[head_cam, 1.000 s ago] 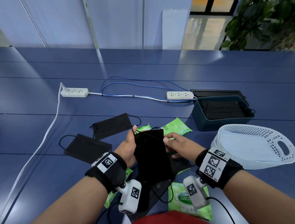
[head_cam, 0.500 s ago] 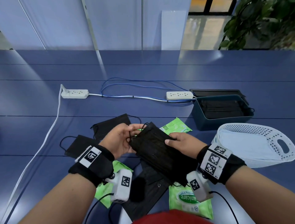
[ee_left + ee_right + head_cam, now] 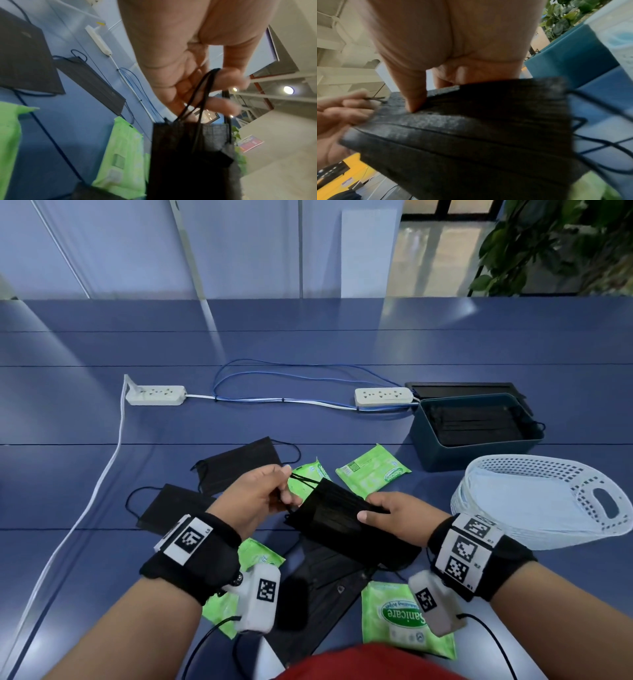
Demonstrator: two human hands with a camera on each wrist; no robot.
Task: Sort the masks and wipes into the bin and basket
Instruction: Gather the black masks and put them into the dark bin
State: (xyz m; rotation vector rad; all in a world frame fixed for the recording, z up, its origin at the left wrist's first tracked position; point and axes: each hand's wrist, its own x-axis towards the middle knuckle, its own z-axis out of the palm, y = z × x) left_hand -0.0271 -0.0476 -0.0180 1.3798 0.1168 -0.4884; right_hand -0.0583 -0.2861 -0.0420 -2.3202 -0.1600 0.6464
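Right now your left hand (image 3: 255, 501) pinches the black ear loops (image 3: 202, 97) of a black mask (image 3: 346, 525) between thumb and fingers (image 3: 224, 106), while your right hand (image 3: 400, 517) grips the mask's upper edge, thumb pressed on its pleated face (image 3: 471, 135). You hold the mask above the desk (image 3: 308, 337) at the centre of the head view, tilted down toward the lower right.

Under and around it lie more items: two black masks at centre left, one (image 3: 239, 465) farther back and one (image 3: 168, 508) nearer the left edge, and another dark mask (image 3: 325, 594) flat at lower centre beneath your wrists. Green wipe packs are scattered too: one (image 3: 373, 474) at centre right, one (image 3: 308, 479) partly hidden behind your left hand, one (image 3: 260, 556) under your left wrist, and one (image 3: 394, 618) at the lower right.

At the right, the dark teal bin (image 3: 472, 453) already holds black masks, with its lid (image 3: 462, 388) lying behind it. The white perforated basket (image 3: 555, 501) sits just in front of the bin, near the right edge.
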